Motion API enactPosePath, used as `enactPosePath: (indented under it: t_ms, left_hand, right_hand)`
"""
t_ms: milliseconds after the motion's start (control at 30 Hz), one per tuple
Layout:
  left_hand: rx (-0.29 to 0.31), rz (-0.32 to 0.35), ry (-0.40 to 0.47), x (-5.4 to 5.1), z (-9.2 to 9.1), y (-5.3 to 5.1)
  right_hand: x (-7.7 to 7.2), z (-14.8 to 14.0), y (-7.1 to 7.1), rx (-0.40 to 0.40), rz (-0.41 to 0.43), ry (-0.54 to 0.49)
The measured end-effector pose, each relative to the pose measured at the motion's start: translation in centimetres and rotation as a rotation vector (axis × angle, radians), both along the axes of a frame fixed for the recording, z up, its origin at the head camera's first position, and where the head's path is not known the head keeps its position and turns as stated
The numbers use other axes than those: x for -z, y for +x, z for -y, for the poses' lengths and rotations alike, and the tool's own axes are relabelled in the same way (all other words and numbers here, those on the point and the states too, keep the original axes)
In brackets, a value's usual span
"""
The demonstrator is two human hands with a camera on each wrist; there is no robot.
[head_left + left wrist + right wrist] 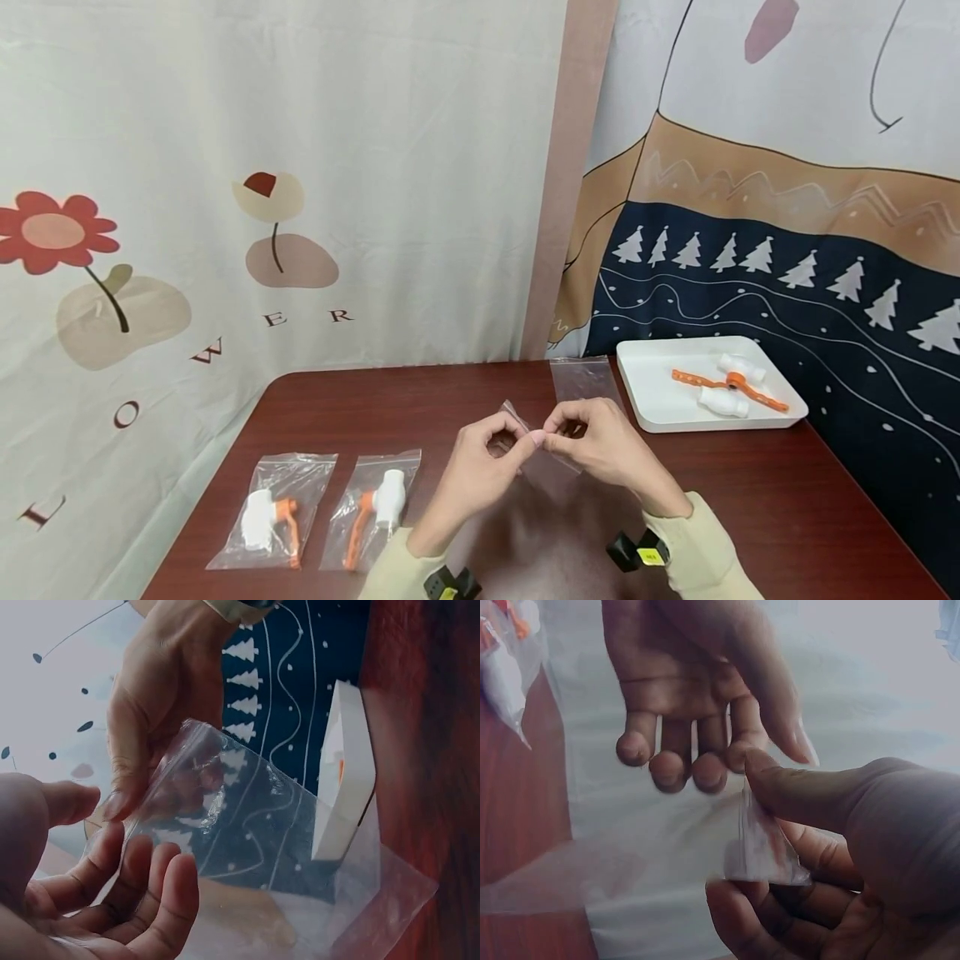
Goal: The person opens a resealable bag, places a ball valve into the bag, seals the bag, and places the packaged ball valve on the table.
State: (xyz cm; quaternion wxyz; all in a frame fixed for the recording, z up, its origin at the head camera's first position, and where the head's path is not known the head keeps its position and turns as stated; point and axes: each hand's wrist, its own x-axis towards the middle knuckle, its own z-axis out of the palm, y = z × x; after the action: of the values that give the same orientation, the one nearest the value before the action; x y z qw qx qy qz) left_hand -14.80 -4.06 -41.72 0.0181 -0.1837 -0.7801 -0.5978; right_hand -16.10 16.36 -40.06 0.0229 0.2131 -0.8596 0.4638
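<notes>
Above the middle of the table, both hands meet at the top edge of a clear plastic zip bag point(262, 825). My right hand point(600, 442) pinches the bag's edge between thumb and fingers. Opposite it, my left hand point(480, 467) touches the same edge with its index fingertip. In the left wrist view the left thumb point(71, 802) stands apart from the fingers, which are loosely bent. Nothing shows inside the bag. In the right wrist view, a folded corner of the film sticks out below the right thumb point(795, 784).
Two filled zip bags lie at the left, one point(273, 512) beside the other point(372, 508), each with a white bottle and an orange part. A white tray point(652, 408) at the back right holds two white bottles and orange strips. A flat clear bag point(585, 379) lies beside it.
</notes>
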Motion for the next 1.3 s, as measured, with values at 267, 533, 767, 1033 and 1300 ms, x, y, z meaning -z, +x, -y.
enactPosePath:
  t_ms: [267,533,767,1033,1300]
  left_hand:
    - [0.099,0.197,0.1,0.04,0.0,-0.26]
    - [0.214,0.281,0.221,0.42,0.13,-0.73]
    - [0.252,0.265,0.274,0.43,0.29,-0.7]
    - [0.262,0.25,0.296,0.38,0.52,-0.67]
    - [0.235,0.232,0.252,0.39,0.51,-0.75]
  right_hand:
    - [0.07,0.2,0.04,-0.035,0.06,-0.031]
    - [0.22,0.25,0.02,-0.067,0.127,-0.07]
    - [0.26,0.2,-0.05,-0.099,0.156,-0.106]
    - [0.05,0.25,-0.07,-0.105,0.221,-0.142]
    - [0.06,0.33,-0.19,-0.099,0.248,-0.12]
